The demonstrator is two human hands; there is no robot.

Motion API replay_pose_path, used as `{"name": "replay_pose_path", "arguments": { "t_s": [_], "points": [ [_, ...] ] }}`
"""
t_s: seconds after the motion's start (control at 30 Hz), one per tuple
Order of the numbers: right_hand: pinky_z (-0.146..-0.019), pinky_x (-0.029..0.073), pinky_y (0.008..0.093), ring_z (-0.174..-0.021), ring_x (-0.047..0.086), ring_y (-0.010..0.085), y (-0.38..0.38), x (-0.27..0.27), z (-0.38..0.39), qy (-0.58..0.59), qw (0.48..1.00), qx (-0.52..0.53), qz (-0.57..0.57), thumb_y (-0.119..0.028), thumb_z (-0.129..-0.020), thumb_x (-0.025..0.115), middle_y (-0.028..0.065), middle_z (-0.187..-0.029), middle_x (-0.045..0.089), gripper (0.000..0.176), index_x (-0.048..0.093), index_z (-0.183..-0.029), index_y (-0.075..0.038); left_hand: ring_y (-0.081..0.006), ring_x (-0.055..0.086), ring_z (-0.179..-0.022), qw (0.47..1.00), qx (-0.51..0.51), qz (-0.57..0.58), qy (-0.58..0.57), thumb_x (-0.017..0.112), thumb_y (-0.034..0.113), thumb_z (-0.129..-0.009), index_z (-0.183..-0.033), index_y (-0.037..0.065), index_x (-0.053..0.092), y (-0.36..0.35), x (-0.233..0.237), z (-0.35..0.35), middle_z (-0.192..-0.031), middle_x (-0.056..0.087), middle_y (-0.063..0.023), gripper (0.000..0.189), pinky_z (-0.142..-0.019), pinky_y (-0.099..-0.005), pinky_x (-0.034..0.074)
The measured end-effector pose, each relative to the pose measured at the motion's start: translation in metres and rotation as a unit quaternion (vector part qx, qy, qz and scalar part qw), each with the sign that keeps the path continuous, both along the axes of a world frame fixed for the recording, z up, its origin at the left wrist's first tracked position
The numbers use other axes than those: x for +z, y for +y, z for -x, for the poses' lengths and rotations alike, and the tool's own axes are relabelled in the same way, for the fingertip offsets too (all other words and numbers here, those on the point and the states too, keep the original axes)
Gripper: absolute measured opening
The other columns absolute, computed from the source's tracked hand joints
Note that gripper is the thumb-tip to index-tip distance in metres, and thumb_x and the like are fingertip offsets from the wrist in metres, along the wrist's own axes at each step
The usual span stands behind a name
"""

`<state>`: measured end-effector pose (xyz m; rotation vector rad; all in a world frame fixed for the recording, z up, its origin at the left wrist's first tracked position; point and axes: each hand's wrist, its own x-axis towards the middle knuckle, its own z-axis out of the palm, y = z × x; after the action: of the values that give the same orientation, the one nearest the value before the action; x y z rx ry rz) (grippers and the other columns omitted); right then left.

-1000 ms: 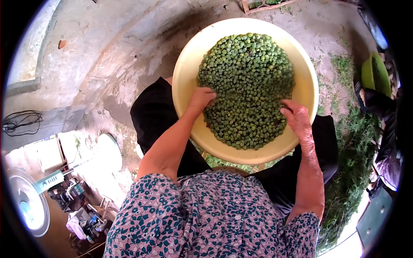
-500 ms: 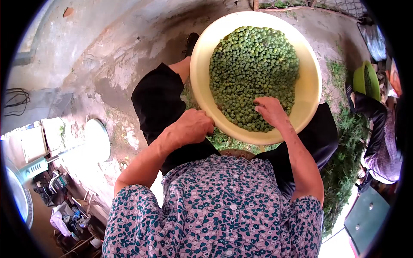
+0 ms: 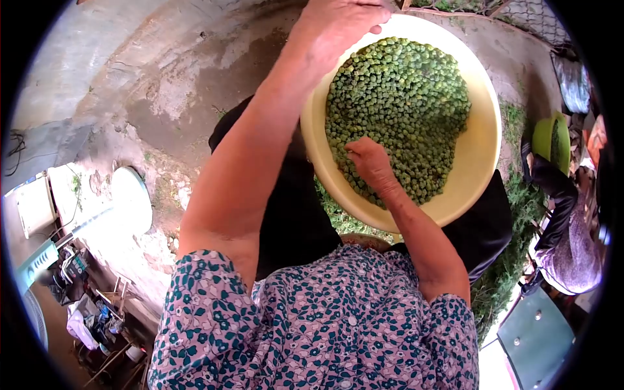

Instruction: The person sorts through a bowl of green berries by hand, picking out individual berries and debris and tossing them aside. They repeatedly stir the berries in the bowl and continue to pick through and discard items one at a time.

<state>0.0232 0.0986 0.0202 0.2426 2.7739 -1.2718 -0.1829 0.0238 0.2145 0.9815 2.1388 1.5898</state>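
A large pale-yellow basin (image 3: pixel 480 123) rests between the knees, with a thick layer of small, roundish green pieces (image 3: pixel 403 97) in it, perhaps pods or fruits. My right hand (image 3: pixel 372 162) is over the near-left part of the green pieces. Its fingers are curled together, and what they hold, if anything, is hidden. My left hand (image 3: pixel 341 23) is raised at the top of the view, overlapping the basin's far-left rim. Its fingers stretch to the right with the thumb apart; nothing shows in them, though the top edge cuts off part of the hand.
On the right, another person in a purple patterned top (image 3: pixel 575 257) sits near a green basin (image 3: pixel 551 140). A dark green board (image 3: pixel 536 335) stands below them. Grassy plants (image 3: pixel 513 227) grow along the right. At left are a white round object (image 3: pixel 132 200) and piled clutter (image 3: pixel 84 312).
My left hand has swung up and forward from the basin's near-left rim to its far side. My right hand has moved left over the green pieces, its fingers curling. The view has shifted slightly.
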Motion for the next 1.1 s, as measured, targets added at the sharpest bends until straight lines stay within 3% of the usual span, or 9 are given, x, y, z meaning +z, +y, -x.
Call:
{"name": "replay_pose_path", "arguments": {
  "t_s": [0.07, 0.2, 0.33, 0.4, 0.57, 0.63, 0.83, 1.03, 1.1],
  "points": [
    [-0.071, 0.045, 0.0401, -0.079, 0.056, 0.0322, -0.012, 0.002, 0.004, 0.002, 0.999, 0.020, -0.041, -0.010, -0.072, 0.065, 0.0123, -0.078, 0.054, 0.015, 0.065, -0.087, -0.006, -0.0130, 0.058, -0.064, 0.946, 0.027, -0.160, -0.280, 0.059, 0.005, -0.083, -0.085, -0.006, 0.063, 0.015, -0.020, 0.005, -0.069, 0.061, -0.0067, 0.012, -0.058, -0.0227, 0.046],
    [-0.072, 0.045, 0.0403, -0.081, 0.054, 0.0334, -0.019, -0.006, 0.006, -0.071, 0.990, 0.069, -0.100, -0.012, -0.074, 0.063, 0.0128, -0.080, 0.053, 0.014, 0.062, -0.086, -0.005, -0.0146, 0.060, -0.067, 0.904, 0.100, -0.143, -0.391, 0.061, 0.004, -0.082, -0.089, -0.006, 0.062, 0.024, -0.019, 0.012, -0.076, 0.063, -0.0091, 0.012, -0.060, -0.0230, 0.048],
    [-0.061, 0.047, 0.0369, -0.073, 0.058, 0.0259, -0.012, -0.002, -0.001, 0.023, 0.998, -0.035, -0.055, -0.011, -0.077, 0.062, 0.0096, -0.074, 0.055, 0.010, 0.061, -0.085, -0.005, -0.0147, 0.061, -0.068, 0.907, 0.105, -0.164, -0.373, 0.063, 0.006, -0.083, -0.093, -0.006, 0.061, 0.021, -0.020, 0.020, -0.079, 0.063, -0.0100, 0.015, -0.060, -0.0244, 0.049],
    [-0.054, 0.048, 0.0303, -0.063, 0.061, 0.0187, -0.003, 0.023, -0.009, -0.135, 0.936, -0.214, 0.244, -0.011, -0.083, 0.060, 0.0086, -0.072, 0.060, 0.009, 0.059, -0.086, -0.002, -0.0142, 0.061, -0.069, 0.913, 0.108, -0.142, -0.367, 0.063, 0.006, -0.083, -0.093, -0.004, 0.060, 0.016, -0.023, 0.027, -0.080, 0.064, -0.0104, 0.015, -0.059, -0.0246, 0.048],
    [-0.057, 0.049, 0.0280, -0.060, 0.061, 0.0175, -0.025, 0.092, -0.035, -0.078, 0.934, -0.193, 0.290, -0.007, -0.082, 0.062, 0.0089, -0.072, 0.062, 0.010, 0.060, -0.090, -0.001, -0.0144, 0.061, -0.071, 0.894, 0.099, -0.191, -0.393, 0.061, 0.008, -0.085, -0.094, -0.003, 0.060, 0.013, -0.013, 0.035, -0.082, 0.064, -0.0104, 0.014, -0.062, -0.0240, 0.049],
    [-0.059, 0.049, 0.0291, -0.063, 0.061, 0.0221, -0.033, 0.104, -0.038, 0.048, 0.982, 0.079, 0.163, -0.005, -0.078, 0.065, 0.0100, -0.072, 0.061, 0.014, 0.063, -0.091, -0.003, -0.0147, 0.061, -0.071, 0.886, 0.104, -0.201, -0.404, 0.061, 0.008, -0.085, -0.095, -0.003, 0.060, 0.013, -0.011, 0.036, -0.082, 0.064, -0.0100, 0.015, -0.063, -0.0242, 0.050],
    [-0.059, 0.048, 0.0343, -0.065, 0.061, 0.0278, 0.002, 0.045, 0.014, -0.046, 0.990, -0.123, 0.060, -0.013, -0.078, 0.064, 0.0116, -0.071, 0.063, 0.014, 0.066, -0.090, -0.007, -0.0156, 0.061, -0.072, 0.879, 0.099, -0.201, -0.421, 0.060, 0.009, -0.085, -0.096, -0.002, 0.059, 0.006, -0.010, 0.040, -0.084, 0.064, -0.0093, 0.015, -0.066, -0.0251, 0.050],
    [-0.057, 0.049, 0.0377, -0.065, 0.062, 0.0306, 0.006, -0.040, 0.061, -0.004, 0.987, -0.063, -0.150, -0.013, -0.079, 0.058, 0.0117, -0.070, 0.063, 0.015, 0.066, -0.091, -0.011, -0.0158, 0.057, -0.072, 0.833, 0.117, -0.262, -0.473, 0.060, 0.008, -0.085, -0.092, 0.000, 0.060, 0.010, 0.001, 0.042, -0.082, 0.062, -0.0078, 0.011, -0.067, -0.0262, 0.048],
    [-0.055, 0.049, 0.0392, -0.065, 0.063, 0.0306, 0.001, -0.046, 0.068, -0.087, 0.966, -0.021, -0.243, -0.010, -0.078, 0.056, 0.0116, -0.069, 0.063, 0.012, 0.064, -0.087, -0.010, -0.0157, 0.057, -0.072, 0.831, 0.127, -0.248, -0.481, 0.060, 0.008, -0.085, -0.092, 0.000, 0.060, 0.016, 0.005, 0.045, -0.082, 0.062, -0.0074, 0.011, -0.067, -0.0261, 0.048]
  ]
}}
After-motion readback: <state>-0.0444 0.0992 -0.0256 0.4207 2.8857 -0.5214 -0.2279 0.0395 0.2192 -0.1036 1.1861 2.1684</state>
